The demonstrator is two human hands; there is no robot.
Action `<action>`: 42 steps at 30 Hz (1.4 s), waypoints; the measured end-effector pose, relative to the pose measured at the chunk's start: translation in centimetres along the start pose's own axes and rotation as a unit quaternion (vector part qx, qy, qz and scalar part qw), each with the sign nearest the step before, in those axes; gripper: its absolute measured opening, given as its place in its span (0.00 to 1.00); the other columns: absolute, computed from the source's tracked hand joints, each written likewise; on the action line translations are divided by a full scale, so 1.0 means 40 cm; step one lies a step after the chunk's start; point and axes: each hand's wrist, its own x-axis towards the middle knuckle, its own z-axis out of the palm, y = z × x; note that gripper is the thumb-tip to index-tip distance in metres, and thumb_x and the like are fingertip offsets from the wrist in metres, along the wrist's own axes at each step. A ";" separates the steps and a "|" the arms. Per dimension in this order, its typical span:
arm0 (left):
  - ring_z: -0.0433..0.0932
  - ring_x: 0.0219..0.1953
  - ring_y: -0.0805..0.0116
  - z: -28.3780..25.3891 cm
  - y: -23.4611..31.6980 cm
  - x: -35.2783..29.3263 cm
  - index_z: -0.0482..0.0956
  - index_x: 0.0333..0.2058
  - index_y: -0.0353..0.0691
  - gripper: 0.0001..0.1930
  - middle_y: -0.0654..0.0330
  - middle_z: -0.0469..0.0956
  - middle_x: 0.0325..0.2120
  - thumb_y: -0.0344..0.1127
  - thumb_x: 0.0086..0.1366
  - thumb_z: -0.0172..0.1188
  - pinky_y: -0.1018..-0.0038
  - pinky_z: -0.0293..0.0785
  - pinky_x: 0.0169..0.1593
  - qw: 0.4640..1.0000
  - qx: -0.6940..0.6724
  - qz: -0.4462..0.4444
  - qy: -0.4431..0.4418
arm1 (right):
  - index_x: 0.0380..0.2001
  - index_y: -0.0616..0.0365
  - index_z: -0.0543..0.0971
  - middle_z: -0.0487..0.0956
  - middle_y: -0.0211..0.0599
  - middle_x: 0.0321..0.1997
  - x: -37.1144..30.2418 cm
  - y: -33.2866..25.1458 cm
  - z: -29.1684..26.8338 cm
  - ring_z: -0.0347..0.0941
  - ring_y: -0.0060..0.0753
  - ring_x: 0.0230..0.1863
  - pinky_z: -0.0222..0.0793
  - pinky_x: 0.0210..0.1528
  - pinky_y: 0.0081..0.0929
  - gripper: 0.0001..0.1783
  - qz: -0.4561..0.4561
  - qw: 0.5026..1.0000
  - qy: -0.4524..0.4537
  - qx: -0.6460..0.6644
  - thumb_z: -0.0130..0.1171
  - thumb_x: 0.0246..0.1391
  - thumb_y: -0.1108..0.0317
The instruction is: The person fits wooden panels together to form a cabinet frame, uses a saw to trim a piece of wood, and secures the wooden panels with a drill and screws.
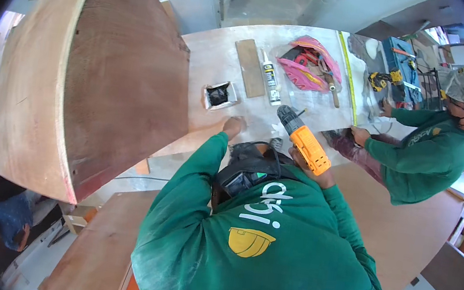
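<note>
My right hand [303, 159] grips an orange and black cordless drill [308, 145], which points up and left over the table's near edge. My left hand [233, 126] is at the near edge of the white worktable [209, 49], its fingers curled; anything inside them is hidden. Just beyond it sits a small open white box [220, 96] of dark screws or similar small pieces. Past the drill's tip lie a sealant cartridge [271, 78] and a flat wooden strip [249, 67]. A pink bag [310, 63] with hand tools lies to their right.
A large wooden panel box [130, 57] towers at the left. To the right, a co-worker in green [428, 154] handles an extended yellow tape measure [347, 78]. A second drill [386, 79] lies beyond. Another person [9, 219] is at the far lower left. Wooden panels [99, 239] flank me.
</note>
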 end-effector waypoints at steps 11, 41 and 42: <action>0.78 0.55 0.40 0.144 -0.240 0.278 0.78 0.50 0.31 0.23 0.38 0.81 0.44 0.48 0.74 0.50 0.52 0.70 0.62 0.945 -0.029 0.072 0.317 | 0.54 0.47 0.82 0.81 0.38 0.56 -0.003 0.013 -0.072 0.71 0.48 0.61 0.68 0.62 0.42 0.20 0.004 0.997 -0.043 -0.065 0.68 0.61 0.56; 0.75 0.62 0.49 -0.332 0.655 -0.746 0.73 0.39 0.43 0.16 0.55 0.80 0.47 0.49 0.79 0.47 0.55 0.72 0.67 0.609 -0.684 0.402 -0.013 | 0.40 0.59 0.82 0.82 0.35 0.34 0.117 -0.212 -0.173 0.80 0.29 0.33 0.76 0.37 0.30 0.10 -0.256 0.953 -0.161 0.020 0.68 0.53 0.72; 0.75 0.63 0.48 -0.330 0.673 -0.756 0.73 0.39 0.44 0.16 0.54 0.80 0.48 0.49 0.80 0.47 0.53 0.71 0.68 0.598 -0.693 0.403 -0.018 | 0.40 0.58 0.82 0.82 0.33 0.34 0.116 -0.205 -0.170 0.79 0.25 0.33 0.75 0.37 0.28 0.10 -0.211 0.960 -0.175 0.062 0.68 0.54 0.72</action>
